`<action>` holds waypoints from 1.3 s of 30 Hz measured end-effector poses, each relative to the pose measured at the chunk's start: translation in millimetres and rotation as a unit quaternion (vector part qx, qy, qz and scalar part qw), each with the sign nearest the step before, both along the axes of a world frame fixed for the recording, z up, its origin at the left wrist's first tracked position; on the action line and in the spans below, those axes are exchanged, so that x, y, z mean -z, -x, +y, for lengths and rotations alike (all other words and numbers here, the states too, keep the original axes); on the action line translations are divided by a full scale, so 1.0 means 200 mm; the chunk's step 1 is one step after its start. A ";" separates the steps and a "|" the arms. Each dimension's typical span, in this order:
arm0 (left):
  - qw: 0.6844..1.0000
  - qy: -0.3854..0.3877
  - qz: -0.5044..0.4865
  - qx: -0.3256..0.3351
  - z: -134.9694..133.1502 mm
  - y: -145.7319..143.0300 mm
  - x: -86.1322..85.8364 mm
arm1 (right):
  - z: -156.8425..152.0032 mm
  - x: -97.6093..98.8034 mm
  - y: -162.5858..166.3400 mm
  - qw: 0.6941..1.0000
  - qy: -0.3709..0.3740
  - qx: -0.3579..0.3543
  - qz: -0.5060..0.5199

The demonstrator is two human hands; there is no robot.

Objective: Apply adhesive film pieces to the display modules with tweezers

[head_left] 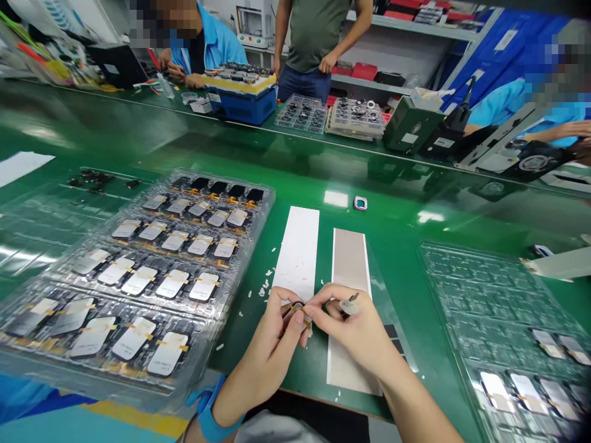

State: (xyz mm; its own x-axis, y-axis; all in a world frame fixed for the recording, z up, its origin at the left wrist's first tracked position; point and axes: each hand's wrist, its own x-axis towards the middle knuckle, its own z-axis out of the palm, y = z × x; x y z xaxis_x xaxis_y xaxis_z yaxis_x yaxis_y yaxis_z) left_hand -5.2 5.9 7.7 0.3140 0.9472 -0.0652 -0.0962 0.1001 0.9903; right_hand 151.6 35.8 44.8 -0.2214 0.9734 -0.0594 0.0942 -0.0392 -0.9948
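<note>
Head view: L hand grips a small part between the two trays; R hand pinches its edge, w/ a thin tool tucked in, type unclear. Looks mid-batch: this pc. prob. unfinished, L tray holding rows of pcs., R tray a few near the frame edge; can't tell which are done. Glossy green bench w/ white strip, beige strip, scraps. Behind: standing co-worker, metal shelving.
</note>
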 end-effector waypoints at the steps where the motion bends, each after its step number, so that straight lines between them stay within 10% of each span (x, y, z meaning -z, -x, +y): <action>1: 1.000 -0.004 0.006 0.000 0.00 0.00 0.00 | 0.00 0.00 0.00 1.000 0.003 -0.002 0.004; 12: 0.999 -0.021 0.039 -0.021 0.00 -0.01 0.01 | 0.01 -0.01 -0.03 1.000 0.004 -0.019 -0.002; 17: 0.984 -0.096 0.145 0.038 -0.03 0.00 -0.02 | -0.12 0.00 -0.21 0.990 -0.104 0.093 -0.029; 29: 0.780 -0.411 0.415 0.225 -0.04 -0.09 -0.08 | -0.31 0.22 -0.22 0.958 -0.065 0.276 -0.049; 39: 0.710 -0.470 0.462 0.247 -0.04 -0.07 -0.03 | -0.32 0.23 -0.20 0.953 -0.065 0.294 -0.032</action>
